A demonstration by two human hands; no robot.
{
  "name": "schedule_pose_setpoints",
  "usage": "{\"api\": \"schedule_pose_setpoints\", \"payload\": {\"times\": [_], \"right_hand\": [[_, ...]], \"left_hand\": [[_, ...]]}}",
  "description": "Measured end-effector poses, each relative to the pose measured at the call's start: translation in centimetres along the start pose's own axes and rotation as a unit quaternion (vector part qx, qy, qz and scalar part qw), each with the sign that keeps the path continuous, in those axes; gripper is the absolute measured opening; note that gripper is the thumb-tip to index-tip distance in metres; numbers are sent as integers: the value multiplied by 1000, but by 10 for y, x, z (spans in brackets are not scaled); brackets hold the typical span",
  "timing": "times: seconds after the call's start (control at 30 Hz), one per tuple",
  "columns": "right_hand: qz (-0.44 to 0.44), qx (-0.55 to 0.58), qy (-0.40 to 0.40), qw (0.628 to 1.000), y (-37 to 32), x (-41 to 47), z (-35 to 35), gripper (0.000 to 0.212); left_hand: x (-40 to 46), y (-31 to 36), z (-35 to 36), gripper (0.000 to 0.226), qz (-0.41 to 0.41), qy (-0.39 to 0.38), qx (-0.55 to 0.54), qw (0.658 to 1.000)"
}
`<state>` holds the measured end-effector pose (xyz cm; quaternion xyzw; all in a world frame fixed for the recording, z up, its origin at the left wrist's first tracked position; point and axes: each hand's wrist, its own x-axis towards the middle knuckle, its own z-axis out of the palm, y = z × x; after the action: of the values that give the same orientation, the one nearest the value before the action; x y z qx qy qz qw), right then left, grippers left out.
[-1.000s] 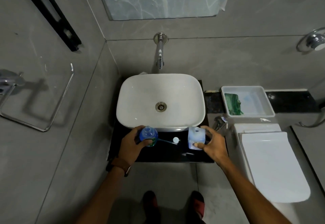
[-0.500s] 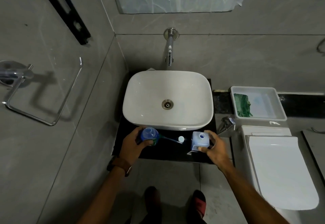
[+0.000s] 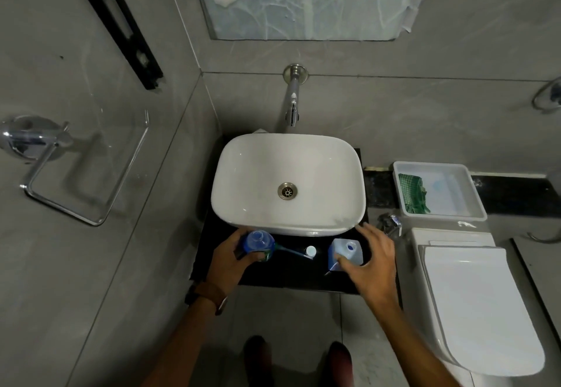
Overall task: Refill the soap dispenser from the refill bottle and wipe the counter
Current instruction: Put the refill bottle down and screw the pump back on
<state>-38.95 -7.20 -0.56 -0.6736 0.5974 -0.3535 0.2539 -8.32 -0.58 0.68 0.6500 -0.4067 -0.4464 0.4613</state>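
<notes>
On the black counter (image 3: 291, 274) in front of the white basin (image 3: 288, 183) stands a round blue soap dispenser bottle (image 3: 258, 242) with its top off; my left hand (image 3: 233, 257) is wrapped around it. Its pump with a white head (image 3: 310, 251) lies on the counter between the two bottles. A pale blue square refill bottle (image 3: 344, 253) stands to the right with an open neck. My right hand (image 3: 372, 260) hovers beside it with fingers spread, the thumb tip near its front corner.
A white tray (image 3: 473, 195) holding a green cloth (image 3: 413, 194) sits on a dark ledge to the right. Below it is a white toilet (image 3: 479, 304). A wall tap (image 3: 292, 98) overhangs the basin. A chrome towel ring (image 3: 76, 168) is on the left wall.
My right hand has let go of the refill bottle and opened, fingers now spread beside it. My left hand still holds the dispenser. The camera moved closer and tilted slightly.
</notes>
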Motion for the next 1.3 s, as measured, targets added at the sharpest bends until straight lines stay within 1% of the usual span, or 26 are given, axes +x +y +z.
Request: {"api": "schedule_pose_setpoints", "payload": {"times": [0.03,0.07,0.1,0.17,0.23,0.27,0.33,0.5,0.67,0.73,0.77,0.83,0.9,0.93,1.0,1.03,1.17,1.3], "right_hand": [[-43,1,12,999,-16,-3,5,71],[-70,5,4,998,-28,-7,12,66],[-75,21,-31,996,-41,-10,21,65],[-42,78,-144,986,-64,-15,41,73],[-12,127,-240,962,-76,-17,61,81],[-3,139,-269,953,-80,-18,70,82],[13,154,-297,942,-83,-19,83,80],[40,157,-295,942,-84,-17,102,67],[43,140,-270,952,-77,-17,109,52],[54,128,-257,956,-71,-17,108,51],[62,123,-253,958,-68,-17,107,53],[72,109,-244,961,-60,-19,104,56],[82,98,-235,963,-52,-19,97,57],[85,94,-230,965,-49,-20,92,57],[83,80,-219,969,-44,-21,81,60],[83,76,-215,970,-42,-21,76,61],[95,75,-194,974,-31,-23,60,58],[99,75,-181,976,-24,-22,49,56]], "left_hand": [[-1,-1,0,52,0,0,-2,1000],[-1,-2,0,52,0,0,-3,1000],[-2,-2,1,52,2,-1,-5,1000],[-4,-3,1,53,5,-2,-11,1000],[-5,-4,1,54,5,-6,-20,1000],[-6,-5,1,54,5,-11,-22,1000],[-6,-6,0,52,3,-23,-19,1000],[-5,-8,-1,55,-6,-34,-35,999],[-1,-22,5,55,-21,-46,-51,997],[2,-25,7,51,-29,-35,-70,997],[5,-28,8,43,-49,-14,-84,995],[13,-42,13,28,-118,45,-105,986],[26,-64,19,25,-204,113,-87,968],[33,-74,23,22,-244,134,-85,957],[45,-88,32,20,-310,156,-97,933],[51,-92,37,24,-331,164,-101,924],[68,-100,59,34,-372,184,-119,902],[79,-103,75,38,-382,192,-128,895]]}}
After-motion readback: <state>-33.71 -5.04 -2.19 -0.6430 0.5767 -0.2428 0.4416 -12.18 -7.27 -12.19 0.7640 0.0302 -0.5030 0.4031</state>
